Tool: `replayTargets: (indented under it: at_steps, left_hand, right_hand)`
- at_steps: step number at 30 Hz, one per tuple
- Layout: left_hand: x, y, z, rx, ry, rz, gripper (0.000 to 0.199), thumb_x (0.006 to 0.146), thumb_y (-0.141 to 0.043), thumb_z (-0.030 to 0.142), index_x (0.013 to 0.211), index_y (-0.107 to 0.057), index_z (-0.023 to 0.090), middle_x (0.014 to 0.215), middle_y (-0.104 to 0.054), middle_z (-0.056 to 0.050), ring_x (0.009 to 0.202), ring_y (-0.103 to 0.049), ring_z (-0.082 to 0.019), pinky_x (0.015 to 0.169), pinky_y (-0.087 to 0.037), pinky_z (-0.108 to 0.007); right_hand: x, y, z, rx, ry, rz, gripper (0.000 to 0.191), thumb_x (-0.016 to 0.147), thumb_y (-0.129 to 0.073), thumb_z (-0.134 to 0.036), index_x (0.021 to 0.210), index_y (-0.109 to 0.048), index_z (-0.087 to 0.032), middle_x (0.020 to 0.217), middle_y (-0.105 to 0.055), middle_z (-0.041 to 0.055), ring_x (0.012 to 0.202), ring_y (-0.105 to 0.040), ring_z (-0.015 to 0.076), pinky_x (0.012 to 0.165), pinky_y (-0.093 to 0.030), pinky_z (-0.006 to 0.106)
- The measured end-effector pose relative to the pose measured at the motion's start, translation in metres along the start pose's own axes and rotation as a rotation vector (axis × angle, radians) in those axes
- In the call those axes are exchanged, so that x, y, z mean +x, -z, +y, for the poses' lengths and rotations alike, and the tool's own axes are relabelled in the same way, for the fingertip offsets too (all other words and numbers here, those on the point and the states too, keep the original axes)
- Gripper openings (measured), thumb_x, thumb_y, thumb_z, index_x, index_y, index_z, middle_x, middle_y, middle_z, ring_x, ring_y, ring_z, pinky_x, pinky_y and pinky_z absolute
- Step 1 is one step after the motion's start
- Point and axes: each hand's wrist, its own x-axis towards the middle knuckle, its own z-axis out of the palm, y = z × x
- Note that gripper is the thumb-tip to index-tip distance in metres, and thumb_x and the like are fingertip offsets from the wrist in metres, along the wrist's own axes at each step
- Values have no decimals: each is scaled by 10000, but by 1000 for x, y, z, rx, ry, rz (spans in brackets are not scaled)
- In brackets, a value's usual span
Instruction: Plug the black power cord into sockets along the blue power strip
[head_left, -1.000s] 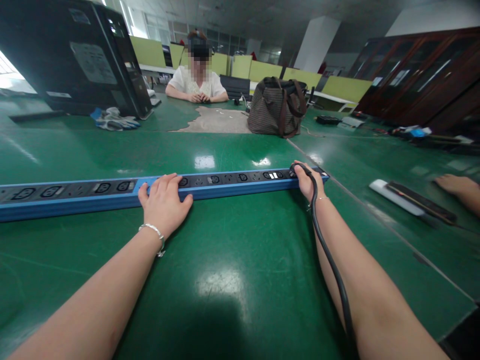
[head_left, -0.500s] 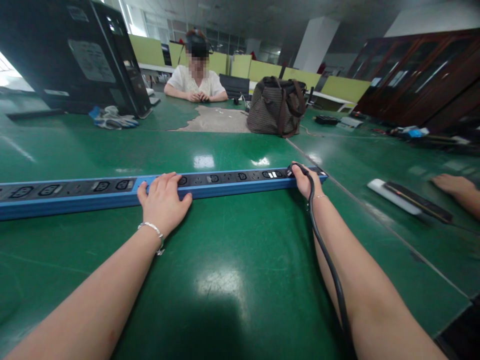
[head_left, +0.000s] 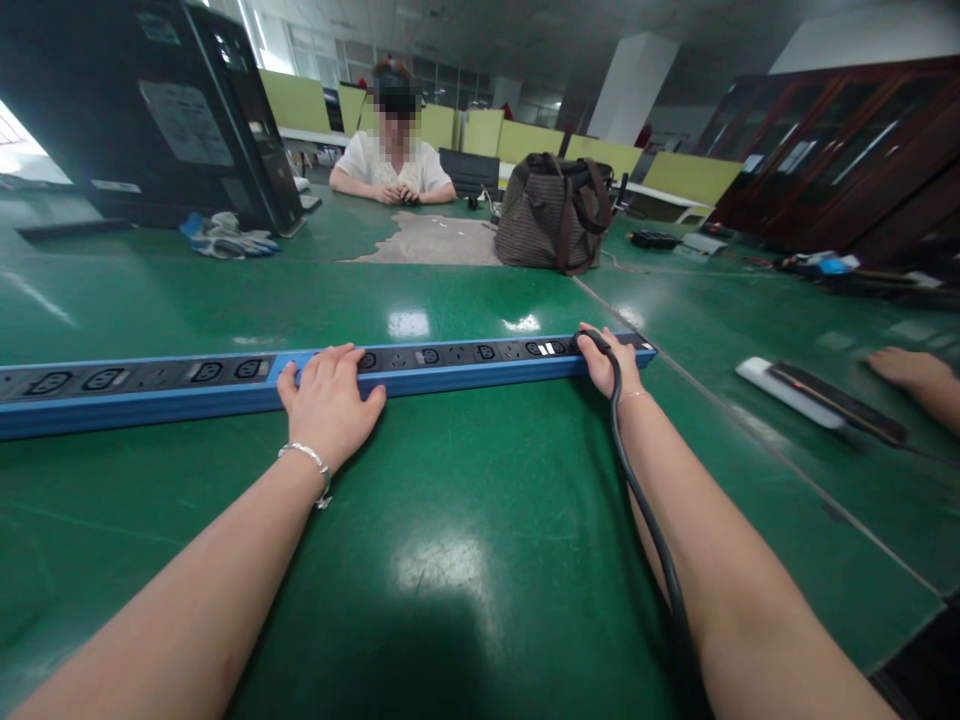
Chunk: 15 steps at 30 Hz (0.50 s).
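A long blue power strip (head_left: 465, 377) with black sockets lies across the green table. My left hand (head_left: 328, 400) rests over its middle, fingers spread across the top and thumb out along the near side. Close to the strip's right end, my right hand (head_left: 609, 362) is closed on a black plug (head_left: 582, 338), at the last sockets. How deep the plug sits is hidden by my fingers. From it a thick black cable (head_left: 637, 480) runs back along my right forearm to the bottom of the view.
A computer case (head_left: 172, 120) and gloves (head_left: 229, 237) stand at the far left. Beyond the strip is a brown bag (head_left: 553, 212); a person (head_left: 394, 165) sits opposite. At right, another person's hand (head_left: 907, 370) lies near a black and white device (head_left: 821, 398).
My right hand has shifted slightly and turned a little at the right end of the strip, and the cable bends differently beside it. The left hand stays in place.
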Motion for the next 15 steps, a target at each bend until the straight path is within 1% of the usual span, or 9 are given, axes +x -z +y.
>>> replayTargets:
  at_steps: [3, 5, 11, 13, 15]
  left_hand:
    - [0, -1, 0, 9, 5, 1, 493, 822, -431, 396, 1270, -506, 204, 1364, -514, -120, 1281, -419, -299, 1114, -151, -544]
    - [0, -1, 0, 18, 6, -4, 491, 823, -430, 395, 1267, -509, 200, 1366, -512, -122, 1280, -420, -297, 1115, -150, -542]
    - [0, 0, 0, 18, -7, -7, 496, 831, -423, 406, 1263, -513, 180, 1359, -516, -139, 1279, -424, -308, 1111, -160, -560]
    - [1, 0, -1, 11, -7, -6, 489, 832, -427, 405, 1267, -508, 198, 1360, -516, -137, 1281, -423, -309, 1109, -162, -567]
    - [1, 0, -1, 9, -9, -9, 482, 830, -432, 399, 1270, -504, 218, 1361, -516, -134, 1280, -425, -312, 1107, -166, -572]
  right_hand:
    - [-8, 1, -4, -20, -30, 6, 492, 902, -332, -478, 1279, -566, -266, 1309, -585, 61, 1341, -367, 310, 1062, -216, 617]
    - [-10, 2, -6, -31, -34, 11, 495, 898, -338, -484, 1286, -561, -270, 1330, -568, 58, 1354, -344, 305, 1067, -217, 606]
    - [-5, 5, -11, -30, -117, -30, 438, 899, -350, -465, 1203, -624, -308, 1234, -637, 53, 1275, -451, 299, 1070, -187, 618]
    - [-6, 6, -12, -35, -119, -36, 448, 900, -346, -461, 1216, -617, -296, 1234, -636, 62, 1278, -448, 302, 1069, -193, 614]
    - [-8, 7, -12, -44, -84, -28, 462, 901, -347, -463, 1251, -591, -285, 1250, -625, 69, 1300, -422, 297, 1069, -204, 604]
